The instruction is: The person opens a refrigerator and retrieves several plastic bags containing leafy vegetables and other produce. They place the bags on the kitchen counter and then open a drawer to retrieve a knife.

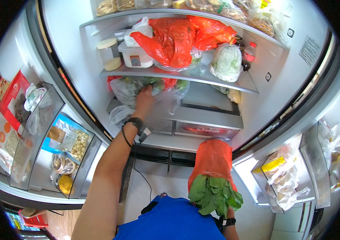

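Note:
My left hand (146, 92) reaches onto the middle shelf, its fingers curled on a clear plastic bag of vegetables (132, 90), with some red plastic behind it. Low at the right, my right hand (229, 214), mostly hidden by leaves, holds a red bag (212, 156) with leafy greens (212, 194) spilling from its lower end. Over my left hand, the upper shelf (202, 74) carries a crumpled red bag (168, 40), a white tub (136, 58), jars (110, 60), a bottle (250, 54) and a wrapped pale green vegetable (224, 66).
Both fridge doors stand open, with packet-filled bins (64, 136) at left and bagged items (286, 176) at right. A top shelf (98, 20) holds several bags, and drawer fronts (208, 130) sit below the middle shelf. A cord (146, 180) hangs from my left wrist device.

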Motion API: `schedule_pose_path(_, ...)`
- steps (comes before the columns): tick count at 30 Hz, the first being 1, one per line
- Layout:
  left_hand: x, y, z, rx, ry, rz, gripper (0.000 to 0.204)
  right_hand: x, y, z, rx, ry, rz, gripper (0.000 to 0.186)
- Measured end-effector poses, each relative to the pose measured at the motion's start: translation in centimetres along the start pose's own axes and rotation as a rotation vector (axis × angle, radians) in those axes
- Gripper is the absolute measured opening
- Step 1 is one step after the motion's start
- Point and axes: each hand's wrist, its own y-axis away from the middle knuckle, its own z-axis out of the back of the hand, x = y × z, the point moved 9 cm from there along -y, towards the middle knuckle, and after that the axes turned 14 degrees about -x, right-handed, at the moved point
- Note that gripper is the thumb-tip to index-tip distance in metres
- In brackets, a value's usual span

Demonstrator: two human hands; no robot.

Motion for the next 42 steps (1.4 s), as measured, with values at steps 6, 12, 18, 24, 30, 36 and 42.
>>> schedule_pose_path(6,-4.4,3.1,1.0,0.083,0.012,0.0,0.067,0.4,0.1,-0.3,0.004,0.005,0.008,0.045)
schedule_pose_path(12,-7.8,5.1,6.7,-0.069,0.064,-0.177,0.065,0.7,0.1,-0.5,0.006,0.007,0.008,0.045)
schedule_pose_path(18,-1.8,3.2,12.8,-0.384,-0.036,-0.141,0.073,0.9,0.1,-1.0,0.017,0.001,0.012,0.046)
schedule_pose_path(24,5.1,1.3,11.0,-0.201,0.12,0.218,0.095,1.1,0.3,-1.3,0.029,-0.007,0.017,0.046)
schedule_pose_path(30,7.8,1.0,8.8,-0.232,0.419,0.317,0.099,1.4,0.3,-1.3,0.034,-0.016,0.022,0.047)
schedule_pose_path(36,10.7,2.0,6.2,-0.267,0.699,0.534,0.081,1.5,0.3,-1.4,0.036,-0.021,0.022,0.047)
schedule_pose_path(42,9.5,2.8,6.3,-0.262,1.104,0.599,0.063,1.5,0.3,-1.5,0.037,-0.023,0.014,0.048)
